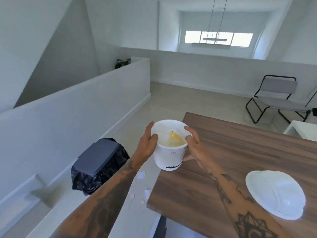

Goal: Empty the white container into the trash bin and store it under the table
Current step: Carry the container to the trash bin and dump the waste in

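The white container point(169, 152), a round tub with a dark blue band near its base, is held upright in both hands just off the left edge of the wooden table point(240, 152), its base level with the tabletop corner. The left hand point(145, 143) wraps the tub's left side, thumb hooked over the rim and the other fingers curled behind the wall. The right hand point(194, 148) grips the right side, thumb and forefinger pinching the rim while the remaining fingers spread along the wall below. Inside the tub lie yellow and pale scraps point(173, 139), too blurred to name. The trash bin point(98, 162), lined with a black bag and capped by a dark grey lid, stands on the floor to the left, near the low white wall. The tub's white lid point(276, 194) rests on the table at the right, well apart from the tub
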`<act>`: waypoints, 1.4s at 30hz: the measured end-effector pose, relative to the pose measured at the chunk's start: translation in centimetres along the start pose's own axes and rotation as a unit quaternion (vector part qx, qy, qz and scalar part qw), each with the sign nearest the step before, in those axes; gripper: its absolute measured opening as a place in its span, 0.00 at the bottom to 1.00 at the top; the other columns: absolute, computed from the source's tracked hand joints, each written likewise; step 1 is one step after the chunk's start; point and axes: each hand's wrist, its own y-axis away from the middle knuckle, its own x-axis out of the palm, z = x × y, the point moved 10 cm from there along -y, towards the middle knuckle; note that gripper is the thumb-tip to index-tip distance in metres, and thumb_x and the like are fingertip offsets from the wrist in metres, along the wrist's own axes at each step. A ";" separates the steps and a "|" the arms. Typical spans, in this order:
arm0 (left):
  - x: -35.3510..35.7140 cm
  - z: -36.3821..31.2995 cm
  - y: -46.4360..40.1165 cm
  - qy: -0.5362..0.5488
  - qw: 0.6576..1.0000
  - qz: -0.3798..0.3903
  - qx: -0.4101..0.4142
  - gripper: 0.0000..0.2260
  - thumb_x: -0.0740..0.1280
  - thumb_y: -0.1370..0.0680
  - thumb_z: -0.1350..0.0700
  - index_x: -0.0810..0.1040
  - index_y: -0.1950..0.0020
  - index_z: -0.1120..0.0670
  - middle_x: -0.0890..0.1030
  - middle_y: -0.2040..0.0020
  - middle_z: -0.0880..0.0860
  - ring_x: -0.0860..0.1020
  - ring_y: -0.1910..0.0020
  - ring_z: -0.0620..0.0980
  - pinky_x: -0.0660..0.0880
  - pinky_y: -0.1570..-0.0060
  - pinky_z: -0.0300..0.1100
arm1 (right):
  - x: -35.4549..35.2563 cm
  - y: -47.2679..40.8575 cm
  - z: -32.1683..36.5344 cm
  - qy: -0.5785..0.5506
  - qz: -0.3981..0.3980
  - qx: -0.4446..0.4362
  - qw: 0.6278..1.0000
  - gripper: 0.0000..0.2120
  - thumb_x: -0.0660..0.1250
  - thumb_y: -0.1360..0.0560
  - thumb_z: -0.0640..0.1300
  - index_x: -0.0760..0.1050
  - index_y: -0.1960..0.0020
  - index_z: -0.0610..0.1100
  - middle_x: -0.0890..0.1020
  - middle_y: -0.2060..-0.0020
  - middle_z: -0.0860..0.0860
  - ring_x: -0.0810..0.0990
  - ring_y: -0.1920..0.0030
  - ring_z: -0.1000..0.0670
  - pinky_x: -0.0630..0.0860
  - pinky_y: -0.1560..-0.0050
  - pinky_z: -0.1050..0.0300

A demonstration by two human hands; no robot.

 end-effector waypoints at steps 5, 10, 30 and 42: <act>-16.2 5.3 2.4 -0.036 0.999 -0.015 -0.011 0.32 0.56 0.27 0.50 0.60 0.21 0.45 0.70 0.26 0.53 0.71 0.32 0.52 0.67 0.36 0.44 | 16.9 0.3 0.9 0.041 0.057 0.007 0.998 0.19 0.60 0.22 0.49 0.67 0.34 0.67 0.75 0.48 0.52 0.80 0.51 0.52 0.85 0.56 0.39; -33.2 9.3 6.2 -0.086 0.994 -0.050 -0.044 0.34 0.58 0.28 0.53 0.57 0.20 0.43 0.67 0.23 0.53 0.68 0.34 0.49 0.63 0.38 0.42 | 35.1 0.1 1.9 0.072 0.154 0.002 0.985 0.22 0.59 0.24 0.54 0.66 0.36 0.77 0.76 0.47 0.55 0.88 0.63 0.42 0.81 0.44 0.45; -36.7 38.7 -6.1 -0.034 0.976 -0.003 -0.213 0.37 0.73 0.28 0.40 0.59 0.24 0.38 0.70 0.31 0.41 0.73 0.34 0.49 0.78 0.38 0.49 | 48.9 -20.9 -17.3 0.178 0.191 0.058 0.964 0.26 0.56 0.19 0.40 0.70 0.33 0.70 0.79 0.52 0.55 0.80 0.54 0.53 0.82 0.69 0.62; -29.9 70.2 -15.7 0.269 0.701 -0.288 -0.594 0.22 0.64 0.20 0.46 0.71 0.30 0.56 0.76 0.37 0.56 0.78 0.43 0.56 0.79 0.44 0.49 | 43.5 -43.1 -28.4 0.330 0.094 0.041 0.938 0.24 0.59 0.18 0.36 0.68 0.25 0.53 0.69 0.64 0.65 0.75 0.70 0.67 0.68 0.69 0.79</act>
